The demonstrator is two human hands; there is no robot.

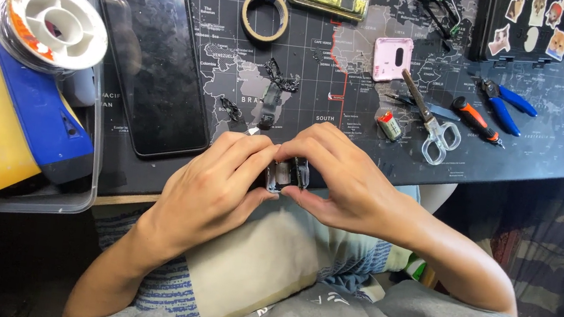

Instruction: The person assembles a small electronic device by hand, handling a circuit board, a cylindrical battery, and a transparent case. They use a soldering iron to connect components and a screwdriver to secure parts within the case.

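Head view: left hand (211,186) and right hand (343,183) pinch small black part (289,174); plastic bin (82,199) holds solder spool (51,24).

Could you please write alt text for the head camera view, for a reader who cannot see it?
Left hand and right hand together pinch a small black and grey part at the edge of a dark map desk mat. A black phone, tape roll and scissors lie on it.

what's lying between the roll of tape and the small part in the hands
In the head view, between the tape roll and the small part, a black strap-like piece lies on the map mat.
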